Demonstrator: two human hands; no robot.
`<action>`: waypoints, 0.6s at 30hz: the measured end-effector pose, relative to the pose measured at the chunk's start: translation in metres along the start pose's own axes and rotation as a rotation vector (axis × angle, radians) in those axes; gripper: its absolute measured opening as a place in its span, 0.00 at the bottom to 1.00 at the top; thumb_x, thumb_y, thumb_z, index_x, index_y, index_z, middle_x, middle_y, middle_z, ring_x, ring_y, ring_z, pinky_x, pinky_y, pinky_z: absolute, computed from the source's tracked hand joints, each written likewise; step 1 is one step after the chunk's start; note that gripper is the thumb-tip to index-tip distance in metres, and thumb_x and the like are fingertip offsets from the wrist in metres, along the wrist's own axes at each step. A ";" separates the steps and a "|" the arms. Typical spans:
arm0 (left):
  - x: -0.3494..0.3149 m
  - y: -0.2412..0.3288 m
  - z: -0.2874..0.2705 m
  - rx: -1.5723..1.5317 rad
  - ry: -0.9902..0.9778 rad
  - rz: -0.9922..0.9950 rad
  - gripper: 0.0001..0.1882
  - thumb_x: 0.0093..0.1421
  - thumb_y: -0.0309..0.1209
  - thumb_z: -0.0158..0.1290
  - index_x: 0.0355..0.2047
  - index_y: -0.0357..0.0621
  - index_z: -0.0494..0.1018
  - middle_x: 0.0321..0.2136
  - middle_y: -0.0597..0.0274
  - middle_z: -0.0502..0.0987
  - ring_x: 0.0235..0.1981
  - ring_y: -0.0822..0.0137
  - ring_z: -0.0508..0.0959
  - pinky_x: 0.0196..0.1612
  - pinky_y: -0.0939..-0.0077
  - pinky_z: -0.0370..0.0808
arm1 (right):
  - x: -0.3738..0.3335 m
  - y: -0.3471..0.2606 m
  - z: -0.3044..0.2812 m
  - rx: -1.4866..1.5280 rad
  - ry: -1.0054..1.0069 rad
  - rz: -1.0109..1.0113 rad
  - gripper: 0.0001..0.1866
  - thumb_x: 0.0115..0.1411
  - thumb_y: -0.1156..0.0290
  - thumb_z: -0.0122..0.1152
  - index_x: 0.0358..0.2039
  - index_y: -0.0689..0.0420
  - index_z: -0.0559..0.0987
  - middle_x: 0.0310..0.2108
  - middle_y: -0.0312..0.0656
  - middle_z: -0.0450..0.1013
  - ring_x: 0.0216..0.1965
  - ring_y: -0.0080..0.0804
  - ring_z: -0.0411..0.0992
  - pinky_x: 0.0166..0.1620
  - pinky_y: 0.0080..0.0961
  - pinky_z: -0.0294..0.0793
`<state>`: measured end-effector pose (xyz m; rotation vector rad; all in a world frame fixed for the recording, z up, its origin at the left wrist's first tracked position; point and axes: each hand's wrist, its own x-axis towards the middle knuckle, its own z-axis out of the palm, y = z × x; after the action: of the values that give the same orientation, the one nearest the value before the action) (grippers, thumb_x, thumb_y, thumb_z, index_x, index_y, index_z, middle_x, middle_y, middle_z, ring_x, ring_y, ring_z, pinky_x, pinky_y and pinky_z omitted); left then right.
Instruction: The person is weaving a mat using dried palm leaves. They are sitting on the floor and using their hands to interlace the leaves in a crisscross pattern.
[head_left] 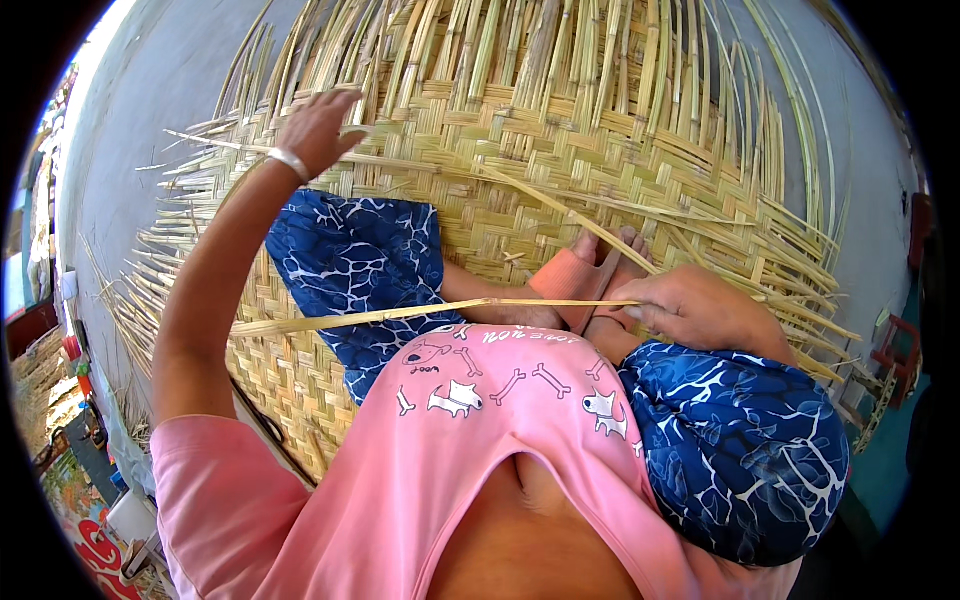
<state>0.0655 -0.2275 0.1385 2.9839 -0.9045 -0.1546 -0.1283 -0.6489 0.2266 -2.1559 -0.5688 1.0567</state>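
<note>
A half-woven mat of pale yellow-green split cane (470, 215) spreads under my feet, its long loose ends fanning out at the far side and both sides. My right hand (690, 308) pinches the end of a long cane strip (385, 314), which stretches leftward over my lap past my left forearm. At the far left, my left hand (318, 132), with a pale band at the wrist, hovers over the weave, thumb apart and fingers extended, holding nothing visible. Another loose strip (560, 208) slants across the mat toward my right hand.
My feet in orange sandals (572, 285) rest on the mat, between my knees in blue patterned cloth (355, 270). Grey floor (150, 110) surrounds the mat. A dark red object (897, 355) stands at the right edge; assorted clutter lies along the left.
</note>
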 end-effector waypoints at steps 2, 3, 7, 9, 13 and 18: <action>0.017 0.047 0.009 -0.028 -0.088 0.152 0.31 0.57 0.46 0.53 0.56 0.42 0.62 0.52 0.49 0.69 0.55 0.53 0.68 0.58 0.57 0.61 | 0.000 -0.001 0.000 0.015 0.024 -0.003 0.12 0.58 0.65 0.53 0.42 0.50 0.78 0.34 0.49 0.75 0.36 0.51 0.73 0.38 0.42 0.72; 0.023 0.062 0.020 -0.038 -0.139 0.234 0.32 0.57 0.48 0.52 0.56 0.42 0.62 0.50 0.49 0.70 0.54 0.53 0.68 0.57 0.58 0.62 | 0.001 -0.001 0.000 0.029 0.021 0.000 0.12 0.57 0.66 0.54 0.42 0.50 0.78 0.34 0.49 0.75 0.36 0.51 0.73 0.38 0.41 0.72; 0.032 0.089 0.035 0.087 -0.333 0.373 0.16 0.58 0.40 0.50 0.43 0.47 0.72 0.35 0.55 0.77 0.41 0.57 0.76 0.47 0.60 0.68 | 0.000 -0.001 -0.003 0.043 -0.015 0.022 0.13 0.56 0.68 0.53 0.42 0.51 0.78 0.33 0.52 0.74 0.35 0.52 0.73 0.38 0.40 0.72; 0.033 0.084 0.036 0.120 -0.351 0.369 0.10 0.58 0.36 0.50 0.37 0.47 0.73 0.31 0.58 0.78 0.36 0.58 0.78 0.43 0.61 0.71 | -0.002 -0.002 -0.002 0.088 0.004 0.036 0.13 0.56 0.69 0.53 0.42 0.51 0.77 0.33 0.52 0.74 0.35 0.52 0.73 0.37 0.40 0.72; 0.035 0.014 -0.017 0.248 -0.088 0.201 0.08 0.56 0.24 0.48 0.36 0.47 0.72 0.28 0.55 0.78 0.32 0.55 0.80 0.33 0.62 0.76 | -0.001 0.008 -0.001 0.082 0.017 0.024 0.13 0.56 0.70 0.53 0.43 0.52 0.77 0.34 0.52 0.74 0.35 0.53 0.73 0.37 0.39 0.71; -0.057 -0.203 -0.149 0.427 0.226 -0.466 0.10 0.58 0.30 0.47 0.40 0.46 0.71 0.33 0.54 0.78 0.34 0.55 0.79 0.34 0.62 0.75 | 0.006 0.002 -0.004 0.073 0.071 0.039 0.14 0.56 0.71 0.53 0.43 0.52 0.76 0.34 0.52 0.74 0.35 0.53 0.72 0.37 0.38 0.71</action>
<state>0.1454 -0.0280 0.2821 3.4507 -0.2279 0.4157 -0.1211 -0.6479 0.2242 -2.1385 -0.4505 1.0017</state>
